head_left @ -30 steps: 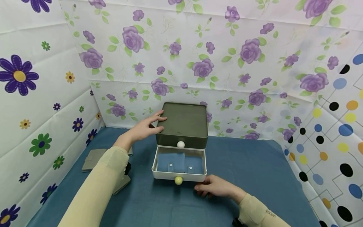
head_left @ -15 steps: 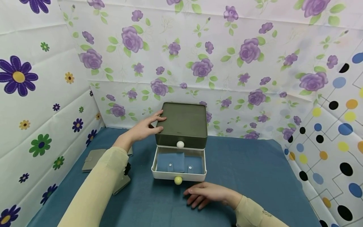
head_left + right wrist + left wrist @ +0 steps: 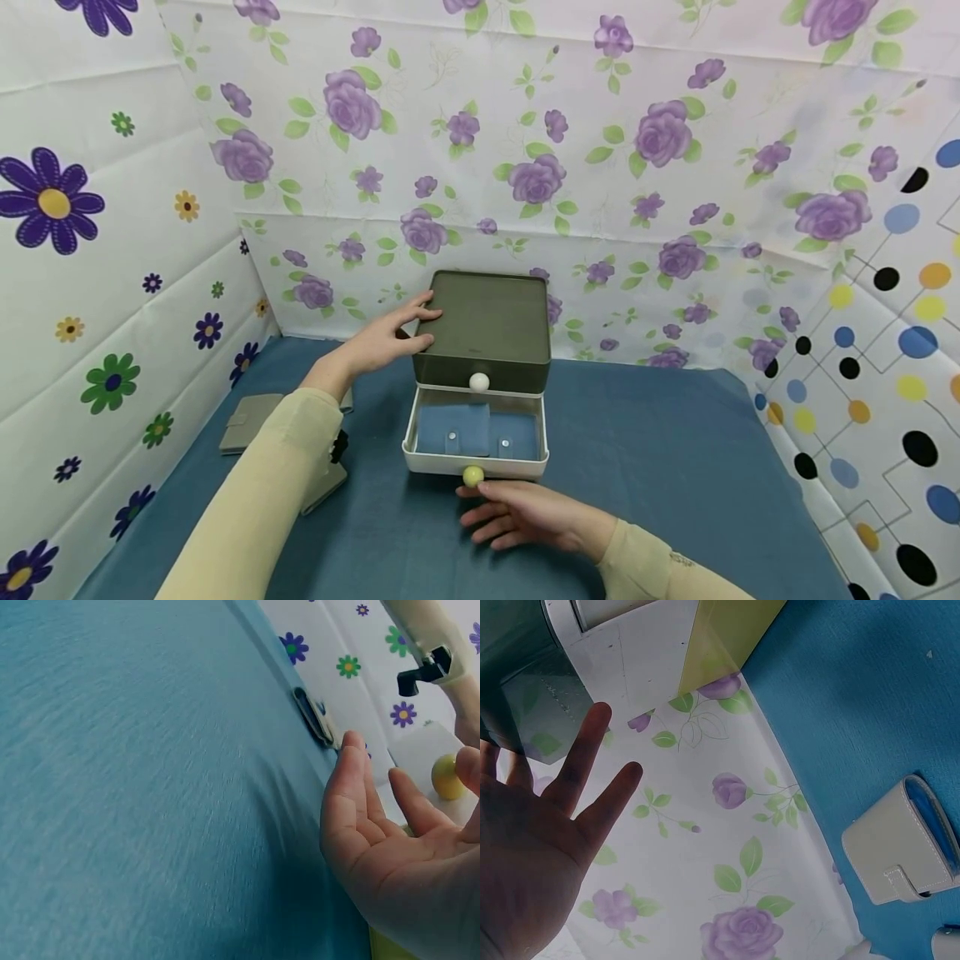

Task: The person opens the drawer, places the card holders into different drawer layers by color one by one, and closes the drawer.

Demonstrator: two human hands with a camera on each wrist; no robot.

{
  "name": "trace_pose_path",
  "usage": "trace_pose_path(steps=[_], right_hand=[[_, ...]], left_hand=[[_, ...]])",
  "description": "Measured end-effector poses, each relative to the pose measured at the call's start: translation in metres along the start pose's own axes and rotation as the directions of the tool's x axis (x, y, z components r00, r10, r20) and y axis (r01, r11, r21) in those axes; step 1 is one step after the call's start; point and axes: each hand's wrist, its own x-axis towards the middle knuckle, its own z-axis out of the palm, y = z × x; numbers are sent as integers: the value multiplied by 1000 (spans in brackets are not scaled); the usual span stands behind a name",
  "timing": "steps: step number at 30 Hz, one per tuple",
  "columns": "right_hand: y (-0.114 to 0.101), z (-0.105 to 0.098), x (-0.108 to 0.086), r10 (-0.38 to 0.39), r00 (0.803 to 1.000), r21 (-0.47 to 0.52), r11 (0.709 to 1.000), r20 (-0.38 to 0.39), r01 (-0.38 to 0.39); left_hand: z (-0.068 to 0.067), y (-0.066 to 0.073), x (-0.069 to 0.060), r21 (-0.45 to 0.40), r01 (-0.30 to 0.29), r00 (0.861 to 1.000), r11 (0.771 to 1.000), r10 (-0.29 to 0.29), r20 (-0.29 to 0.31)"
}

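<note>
A small storage box with a dark green top (image 3: 491,317) stands on the table, its lower white drawer (image 3: 435,463) pulled out. Two blue snap wallets, a left one (image 3: 452,427) and a right one (image 3: 514,435), lie side by side in the drawer. My left hand (image 3: 375,343) rests on the top's left edge with fingers spread, seen palm-side in the left wrist view. Just below the drawer front, my right hand (image 3: 536,512) has its fingers loosely extended. Its thumb is at the yellow knob (image 3: 473,477); whether it touches is unclear. A white knob (image 3: 479,382) marks the upper drawer.
Grey wallets lie to the left, one flat (image 3: 247,422) and another (image 3: 327,487) partly behind my left sleeve. Flower-printed cloth (image 3: 480,167) hangs behind the box, and dotted cloth (image 3: 900,358) on the right. Blue cloth (image 3: 652,442) covers the table.
My right hand has moved left from the drawer's front right corner to the yellow knob, its fingers loosening. The left hand, box and drawer stay in place.
</note>
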Motion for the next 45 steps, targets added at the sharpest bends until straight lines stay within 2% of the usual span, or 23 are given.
trace_pose_path(steps=[9,26,37,45], right_hand=[[-3,4,4,-11,1000,43,999,-13,12],[-8,12,2,-36,997,27,999,-74,39],[-10,11,10,-64,992,47,996,-106,69],[-17,15,13,-71,983,59,995,-172,82]], left_hand=[[1,1,0,-4,-9,1000,1000,9,2],[1,-4,2,-18,-7,1000,1000,7,5],[0,-4,2,-15,-7,1000,1000,7,5],[0,-5,1,-10,-8,1000,1000,8,6]])
